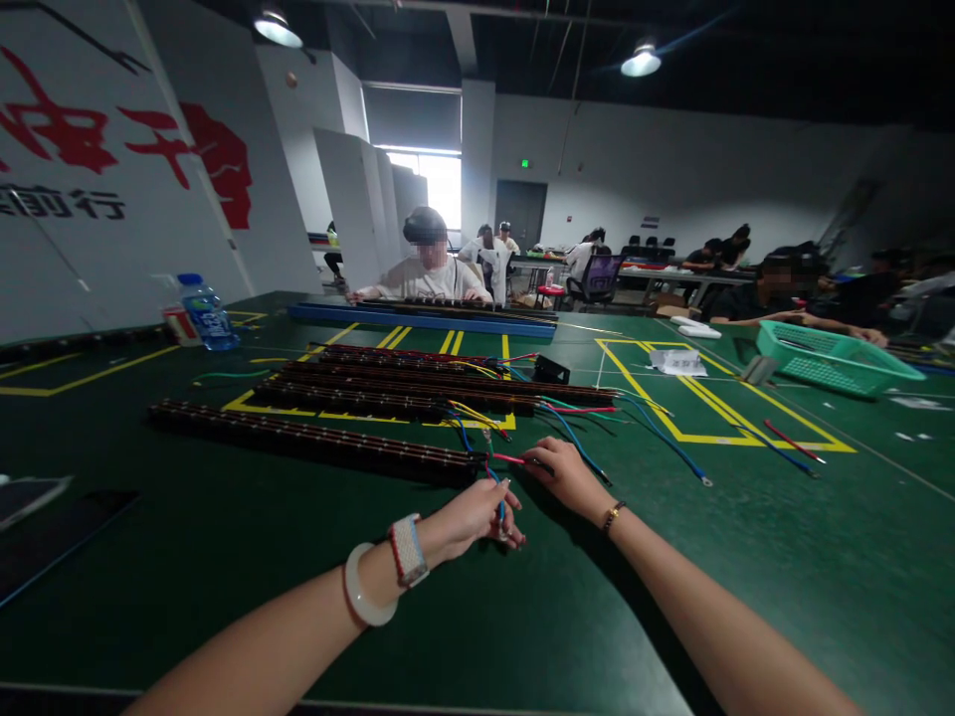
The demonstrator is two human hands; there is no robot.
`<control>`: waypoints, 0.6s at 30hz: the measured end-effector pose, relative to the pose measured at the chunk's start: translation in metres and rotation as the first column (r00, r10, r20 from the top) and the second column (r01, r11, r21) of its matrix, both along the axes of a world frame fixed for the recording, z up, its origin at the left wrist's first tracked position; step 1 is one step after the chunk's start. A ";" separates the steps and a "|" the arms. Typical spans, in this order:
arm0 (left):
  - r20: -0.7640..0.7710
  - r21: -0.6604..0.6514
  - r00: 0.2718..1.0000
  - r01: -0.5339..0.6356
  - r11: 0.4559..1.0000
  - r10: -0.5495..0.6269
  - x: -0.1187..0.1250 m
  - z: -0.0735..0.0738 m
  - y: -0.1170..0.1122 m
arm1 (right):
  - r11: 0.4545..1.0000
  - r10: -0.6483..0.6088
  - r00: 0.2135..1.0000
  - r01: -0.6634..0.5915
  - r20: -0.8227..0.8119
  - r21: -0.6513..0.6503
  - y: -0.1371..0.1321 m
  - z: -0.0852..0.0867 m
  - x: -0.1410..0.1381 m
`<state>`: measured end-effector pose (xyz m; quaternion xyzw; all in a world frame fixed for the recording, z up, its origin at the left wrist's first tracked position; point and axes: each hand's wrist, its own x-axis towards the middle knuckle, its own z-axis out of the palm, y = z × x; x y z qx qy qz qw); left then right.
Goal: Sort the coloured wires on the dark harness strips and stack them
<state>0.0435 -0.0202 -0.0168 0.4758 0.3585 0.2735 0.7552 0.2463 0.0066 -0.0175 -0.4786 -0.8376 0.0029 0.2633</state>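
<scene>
A long dark strip with copper-coloured rails (313, 436) lies nearest to me on the green table, its wires coming out at the right end. My left hand (474, 512) is beside that end, its fingers closed around a blue wire (501, 509) with a metal lug. Just to the right, my right hand (563, 475) pinches the end of a red wire (509, 458) from the same strip. A green wire (487, 438) sticks up between the strip and my hands. The tips of my right fingers are partly hidden.
Behind lie several similar strips (403, 383) with coloured wires, inside yellow tape lines. Loose blue wire (675, 449) trails right. A teal basket (836, 363) stands far right, a water bottle (207, 313) far left. A person (429, 268) sits opposite behind a blue tray (418, 319).
</scene>
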 end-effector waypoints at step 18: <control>0.124 -0.104 0.958 0.270 0.957 -0.257 -0.021 0.015 0.021 | 0.766 0.264 0.951 -0.105 -0.162 0.634 -0.061 0.078 -0.018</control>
